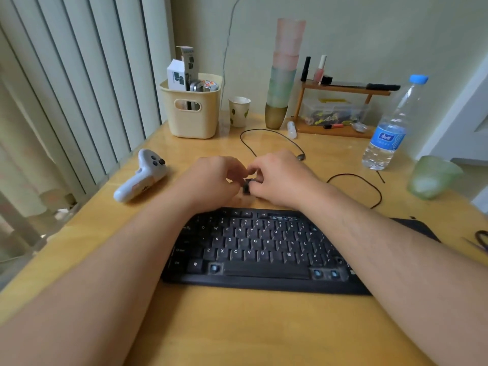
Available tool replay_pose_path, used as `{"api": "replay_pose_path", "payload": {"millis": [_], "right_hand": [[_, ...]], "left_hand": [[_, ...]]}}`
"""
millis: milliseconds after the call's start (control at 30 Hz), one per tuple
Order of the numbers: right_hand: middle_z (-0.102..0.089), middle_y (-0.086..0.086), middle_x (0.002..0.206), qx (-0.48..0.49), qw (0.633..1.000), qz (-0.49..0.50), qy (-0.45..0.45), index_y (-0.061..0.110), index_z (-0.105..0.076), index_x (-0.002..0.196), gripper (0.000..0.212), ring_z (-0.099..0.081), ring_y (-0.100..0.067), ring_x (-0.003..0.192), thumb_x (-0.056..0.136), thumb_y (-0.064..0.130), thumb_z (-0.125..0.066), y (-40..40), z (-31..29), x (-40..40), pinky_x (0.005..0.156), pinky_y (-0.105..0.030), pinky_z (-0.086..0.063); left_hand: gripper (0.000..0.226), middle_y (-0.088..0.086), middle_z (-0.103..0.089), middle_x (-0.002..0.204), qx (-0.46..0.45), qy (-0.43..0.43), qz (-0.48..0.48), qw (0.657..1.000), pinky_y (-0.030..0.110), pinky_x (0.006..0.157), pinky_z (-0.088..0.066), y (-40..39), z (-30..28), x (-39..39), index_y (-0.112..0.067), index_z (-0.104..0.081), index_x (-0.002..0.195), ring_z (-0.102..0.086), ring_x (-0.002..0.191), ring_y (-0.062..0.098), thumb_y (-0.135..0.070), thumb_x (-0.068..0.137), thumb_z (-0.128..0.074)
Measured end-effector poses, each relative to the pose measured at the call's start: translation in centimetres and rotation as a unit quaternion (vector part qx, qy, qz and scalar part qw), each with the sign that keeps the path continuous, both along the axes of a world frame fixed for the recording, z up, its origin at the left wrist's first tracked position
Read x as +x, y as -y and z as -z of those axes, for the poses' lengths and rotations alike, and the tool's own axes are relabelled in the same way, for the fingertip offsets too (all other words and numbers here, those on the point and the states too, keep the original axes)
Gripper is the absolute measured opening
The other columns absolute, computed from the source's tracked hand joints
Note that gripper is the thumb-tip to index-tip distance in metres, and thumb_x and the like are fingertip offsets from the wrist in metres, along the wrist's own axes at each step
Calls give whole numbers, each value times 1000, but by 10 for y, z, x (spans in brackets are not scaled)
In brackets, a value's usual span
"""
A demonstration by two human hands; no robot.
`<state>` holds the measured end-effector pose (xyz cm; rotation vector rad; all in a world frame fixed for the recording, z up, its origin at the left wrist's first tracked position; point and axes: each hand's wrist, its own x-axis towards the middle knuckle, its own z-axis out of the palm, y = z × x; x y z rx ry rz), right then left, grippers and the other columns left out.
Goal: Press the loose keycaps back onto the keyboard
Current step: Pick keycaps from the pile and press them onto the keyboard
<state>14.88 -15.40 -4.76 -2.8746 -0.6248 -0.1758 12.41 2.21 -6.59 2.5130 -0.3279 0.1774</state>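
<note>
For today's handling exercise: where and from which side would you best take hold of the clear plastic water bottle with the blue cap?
Probably grip the clear plastic water bottle with the blue cap around its labelled middle, coming from its left side. It stands upright, so its round body suits a wrapping side grip, and the bare wooden desk lies open on that side, while a pale green object sits near on its right.

You have one view, from your head: it looks forward and down, close over the keyboard [260, 249], along the desk [237, 326] to the wall [369, 35].
</note>
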Motion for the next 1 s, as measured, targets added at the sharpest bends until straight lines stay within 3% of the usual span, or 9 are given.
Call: {"api": "replay_pose_path", "payload": {"millis": [100,133,200,233,300,500,733,900,1000], "right_hand": [[-74,9,82,230,971,51,-35,31,-78,101,17,-68,-9,82,86,26,-72,14,-11,-15,72,-28,-56],[-76,5,81,351,930,61,-85,27,-78,96,12,-70,-10,79,88,20,-72,19,-14,-21,69,-26,-57],[-75,-5,79,541,812,61,-208,12,-75,93,9,-69,-17,75,94,6,-68,27,-16,-33,65,-25,-56],[-75,-10,79,594,762,60,-251,7,-73,92,8,-68,-19,73,95,2,-66,32,-14,-37,64,-24,-56],[-74,-14,79,634,717,53,-286,3,-70,93,6,-68,-20,70,96,0,-65,41,-11,-44,62,-22,-57],[-74,-18,83,614,745,24,-259,5,-72,96,6,-71,-23,76,96,2,-66,59,-10,-49,67,-24,-59],[-76,-11,81,597,767,6,-235,6,-72,100,8,-73,-23,78,94,2,-69,60,-7,-52,71,-27,-60],[-74,-4,75,591,790,26,-162,13,-74,90,5,-67,-18,70,94,12,-73,42,1,-56,67,-31,-59],[-72,6,70,534,839,23,-100,21,-75,86,9,-63,-10,65,95,21,-74,33,8,-58,65,-34,-56]], "left_hand": [[27,-19,-74,106,-38,19,41,998,31,94,-57,1,-7,-6,-35,-69,117,-69,95,-3,-31,91,-75],[29,-19,-74,105,-53,25,60,996,31,92,-58,5,-9,-9,-35,-68,117,-69,93,-3,-34,90,-78],[28,-17,-76,97,-88,51,85,991,31,88,-58,12,-12,-16,-32,-70,111,-71,90,-2,-38,86,-82],[27,-16,-76,93,-102,66,93,988,30,86,-58,16,-13,-19,-31,-71,107,-71,89,0,-40,85,-83],[27,-15,-77,88,-111,78,103,985,28,84,-58,21,-14,-23,-29,-74,104,-72,87,1,-42,82,-85],[27,-17,-77,86,-108,106,109,982,20,83,-57,27,-15,-29,-27,-78,107,-72,86,-2,-33,82,-87],[27,-16,-76,83,-103,108,106,983,11,78,-52,25,-16,-33,-24,-79,103,-71,83,-2,-32,80,-89],[35,-12,-70,68,-80,117,76,987,15,62,-48,29,-16,-34,-25,-71,82,-66,68,1,-47,67,-93],[47,-10,-61,58,-60,119,53,990,20,54,-43,31,-13,-33,-23,-61,69,-56,59,4,-55,58,-93]]}}
